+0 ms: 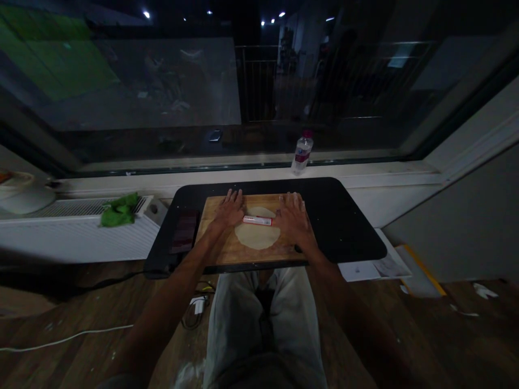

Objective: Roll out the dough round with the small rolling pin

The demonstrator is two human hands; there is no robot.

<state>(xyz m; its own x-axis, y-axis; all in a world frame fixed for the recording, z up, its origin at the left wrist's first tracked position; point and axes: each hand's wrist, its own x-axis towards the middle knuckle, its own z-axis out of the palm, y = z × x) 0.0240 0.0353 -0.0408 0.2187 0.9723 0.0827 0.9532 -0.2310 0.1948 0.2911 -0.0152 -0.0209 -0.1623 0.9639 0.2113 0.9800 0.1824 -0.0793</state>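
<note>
A rolling pin (258,220) with a white and red printed label lies across a flat round of dough (258,238). The dough is spread on a wooden board (219,254). My left hand (230,208) lies flat over the pin's left end, fingers stretched forward and slightly apart. Over the right end rests my right hand (292,215), its fingers spread and whitish, as if floured. Both ends of the pin are hidden under my palms.
The board sits on a black tabletop (340,221), with a dark flat rectangular object (184,231) on its left. A water bottle (302,153) stands on the windowsill. A green cloth (120,209) lies on the radiator (81,237). Cables (68,339) run over the floor.
</note>
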